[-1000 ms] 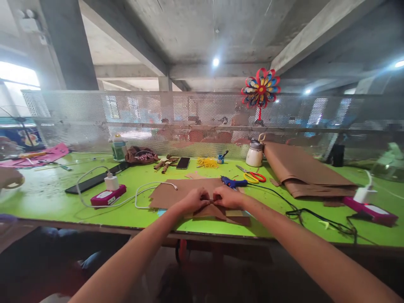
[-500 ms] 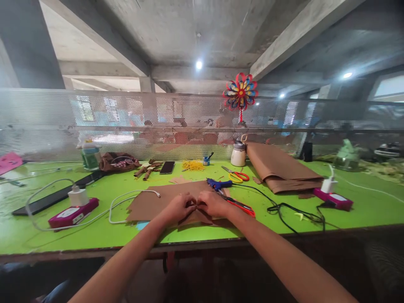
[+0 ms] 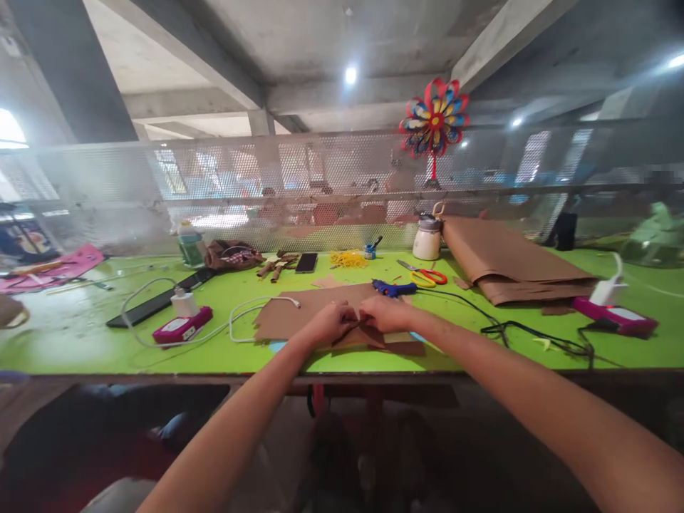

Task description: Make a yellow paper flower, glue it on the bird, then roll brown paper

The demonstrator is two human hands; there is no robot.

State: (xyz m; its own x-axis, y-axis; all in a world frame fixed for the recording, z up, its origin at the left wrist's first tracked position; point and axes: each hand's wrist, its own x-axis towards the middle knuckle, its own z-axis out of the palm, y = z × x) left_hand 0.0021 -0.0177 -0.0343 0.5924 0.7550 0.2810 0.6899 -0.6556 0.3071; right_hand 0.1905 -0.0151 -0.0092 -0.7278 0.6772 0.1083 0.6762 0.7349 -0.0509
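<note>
My left hand point(image 3: 334, 323) and my right hand point(image 3: 385, 315) meet above the near part of the table, with thumbs and fingers pinched together. Between them is a folded piece of brown paper point(image 3: 357, 339), gripped at its upper edge; the fingers partly cover it. Under and behind my hands lies a flat sheet of brown paper point(image 3: 291, 311). A blue glue gun point(image 3: 394, 288) rests just beyond my right hand, its black cord trailing right. Scissors with red and yellow handles point(image 3: 427, 276) lie farther back.
On the green table point(image 3: 299, 360) stand purple power strips with white chargers at left point(image 3: 184, 326) and right point(image 3: 614, 317). Folded brown paper point(image 3: 513, 260) fills the back right beside a white jar point(image 3: 427, 240). A phone point(image 3: 306, 263) and yellow strips point(image 3: 348, 259) lie behind. A mesh partition point(image 3: 224, 178) bounds the back.
The view swings right, then back left and slightly down. Both hands keep their pinch on the folded brown paper. A red-handled tool seen beside my right forearm half a second ago is now hidden.
</note>
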